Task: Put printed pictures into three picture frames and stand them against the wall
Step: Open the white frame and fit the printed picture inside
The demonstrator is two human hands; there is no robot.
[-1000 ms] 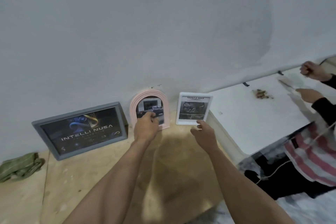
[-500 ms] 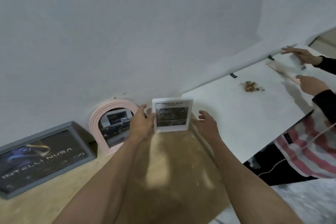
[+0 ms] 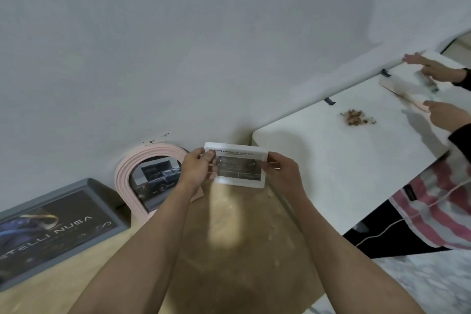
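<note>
Honestly, biggest risk right now: white frame (image 3: 238, 164) slipping or tipping forward once let go, since the base looks lifted off the wooden table (image 3: 229, 237) and tilted rather than planted against the wall (image 3: 204, 46). Could also bump the pink arched frame (image 3: 142, 173) just to the left, which leans on the wall right beside it, and knock that one over. Glossy front plus a fingertip-only hold = easy to fumble.

Left hand (image 3: 197, 169) pinching the white frame's left edge, fingers curled over the front. Right hand (image 3: 281, 173) gripping the right edge the same way, thumb on the face. So frame sitting squarely between both hands, held up near the wall, print already inside and facing out.

Grey frame (image 3: 56, 227) further left, leaning on the wall with its picture in, well apart from the hands. Looks like two of three done, last one just needing a clean set-down: bottom edge on the table first, then a gentle lean back

Another person's hands busy at the white table (image 3: 344, 173) off to the right, not involved
</note>
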